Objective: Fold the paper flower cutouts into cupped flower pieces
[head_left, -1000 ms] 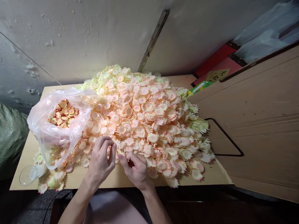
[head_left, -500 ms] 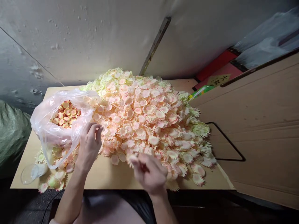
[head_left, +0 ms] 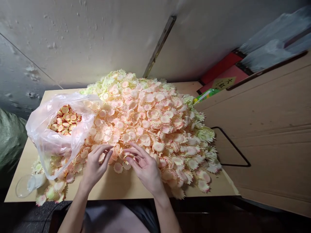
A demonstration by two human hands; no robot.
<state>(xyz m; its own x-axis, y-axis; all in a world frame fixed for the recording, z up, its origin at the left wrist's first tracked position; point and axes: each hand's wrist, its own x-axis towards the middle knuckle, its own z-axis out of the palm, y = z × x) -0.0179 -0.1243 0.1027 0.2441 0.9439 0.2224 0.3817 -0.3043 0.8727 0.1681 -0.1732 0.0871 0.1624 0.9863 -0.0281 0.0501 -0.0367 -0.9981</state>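
Note:
A large heap of pale pink and cream flower pieces (head_left: 143,119), with fringed, red-tinged edges, covers much of the table (head_left: 97,191). At its near edge, my left hand (head_left: 97,166) has thumb and index finger brought together in a pinch; anything between the tips is too small to make out. Facing it, my right hand (head_left: 147,170) has its fingers apart and palm turned inward, with no object visible in it. On the left stands a translucent plastic bag (head_left: 46,129), its mouth open on smaller, redder flower pieces (head_left: 65,119).
A clear plastic cup (head_left: 25,186) lies near the table's left front corner, beside a few loose flower pieces (head_left: 52,192). Cardboard (head_left: 264,136) with a black wire handle (head_left: 234,147) borders the right side. A wall (head_left: 102,42) rises behind, and a green sack (head_left: 11,145) sits at left.
My right hand has opened from a closed grip on a pale flower piece and moved up and left. My left hand has come down and right, away from the bag. The view has shifted slightly.

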